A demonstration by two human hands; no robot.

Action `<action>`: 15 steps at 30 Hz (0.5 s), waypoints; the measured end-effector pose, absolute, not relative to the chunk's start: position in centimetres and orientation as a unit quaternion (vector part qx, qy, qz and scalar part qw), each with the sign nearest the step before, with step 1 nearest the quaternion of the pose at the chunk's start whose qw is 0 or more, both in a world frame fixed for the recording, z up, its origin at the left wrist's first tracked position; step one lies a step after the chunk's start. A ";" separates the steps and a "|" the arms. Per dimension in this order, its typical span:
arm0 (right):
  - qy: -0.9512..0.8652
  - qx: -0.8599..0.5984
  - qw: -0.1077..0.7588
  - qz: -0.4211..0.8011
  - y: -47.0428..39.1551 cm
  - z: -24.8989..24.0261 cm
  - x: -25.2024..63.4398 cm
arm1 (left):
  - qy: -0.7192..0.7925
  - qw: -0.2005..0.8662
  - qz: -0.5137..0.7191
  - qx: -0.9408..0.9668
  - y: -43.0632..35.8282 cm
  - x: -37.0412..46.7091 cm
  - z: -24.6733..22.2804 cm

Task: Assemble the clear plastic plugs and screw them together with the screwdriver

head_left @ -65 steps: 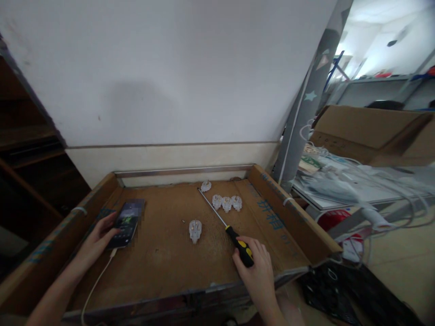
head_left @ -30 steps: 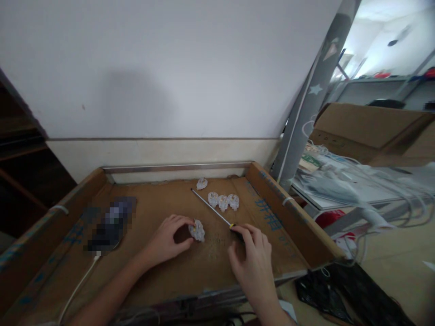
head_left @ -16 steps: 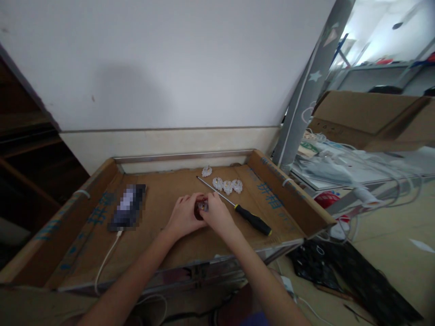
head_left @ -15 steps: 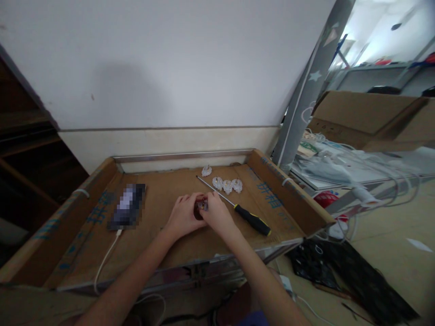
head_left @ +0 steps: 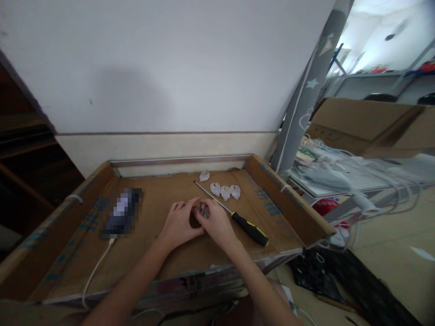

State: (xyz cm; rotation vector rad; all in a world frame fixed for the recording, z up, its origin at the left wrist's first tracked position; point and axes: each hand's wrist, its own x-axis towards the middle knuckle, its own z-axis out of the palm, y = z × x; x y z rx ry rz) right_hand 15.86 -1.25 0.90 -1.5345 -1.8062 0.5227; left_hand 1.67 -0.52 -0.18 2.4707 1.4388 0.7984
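Pinching partly hidden clear plug (head_left: pixel 205 211) with left hand (head_left: pixel 180 224) and right hand (head_left: pixel 216 222), mid-way across cardboard-lined bench (head_left: pixel 156 194); left of screwdriver (head_left: pixel 249 227), in front of four plugs (head_left: pixel 225 192) near back edge.

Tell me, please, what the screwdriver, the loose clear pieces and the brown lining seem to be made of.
Screwdriver: shaft likely steel, judging by its shiny silver look; black-and-yellow handle probably plastic or rubber.
Clear pieces: probably plastic, see-through with whitish glints; glass is possible.
Brown lining: matte cardboard, it seems, from its creases and blue printing.
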 end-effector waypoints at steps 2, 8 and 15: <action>-0.684 -0.575 0.382 0.235 -0.1 0.7 16.2 | 0.486 0.083 0.274 0.826 -0.4 1.7 -0.1; -0.662 -0.531 0.440 0.293 4.2 -0.2 15.8 | 0.494 0.080 0.271 0.822 -0.3 1.1 -0.3; -0.665 -0.502 0.493 0.250 4.2 -1.1 15.1 | 0.516 0.063 0.284 0.805 0.0 0.9 -0.4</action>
